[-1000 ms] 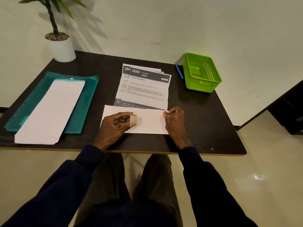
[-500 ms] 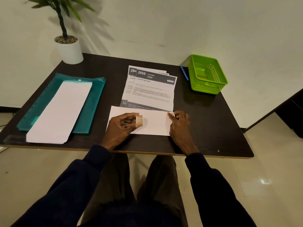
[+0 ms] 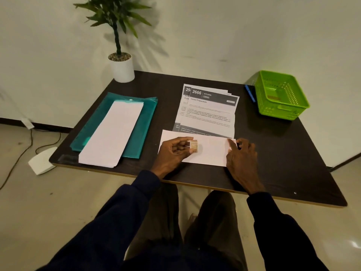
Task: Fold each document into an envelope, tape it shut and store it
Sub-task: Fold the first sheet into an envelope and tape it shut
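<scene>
The left hand (image 3: 172, 152) pinches a small round tape roll (image 3: 194, 146) over the flat white envelope (image 3: 212, 154). The right hand (image 3: 242, 158) presses a straight forefinger on its right edge.

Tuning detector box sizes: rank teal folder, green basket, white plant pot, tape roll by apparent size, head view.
1. teal folder, though envelopes cover part.
2. green basket.
3. white plant pot.
4. tape roll, smallest, though close to camera.
Gaps are clear; none look alike.

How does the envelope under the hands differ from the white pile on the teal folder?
The envelope is single; the pile is a stack. The envelope lies crosswise on the table, the pile lengthwise on the teal folder. Both are white paper.
</scene>
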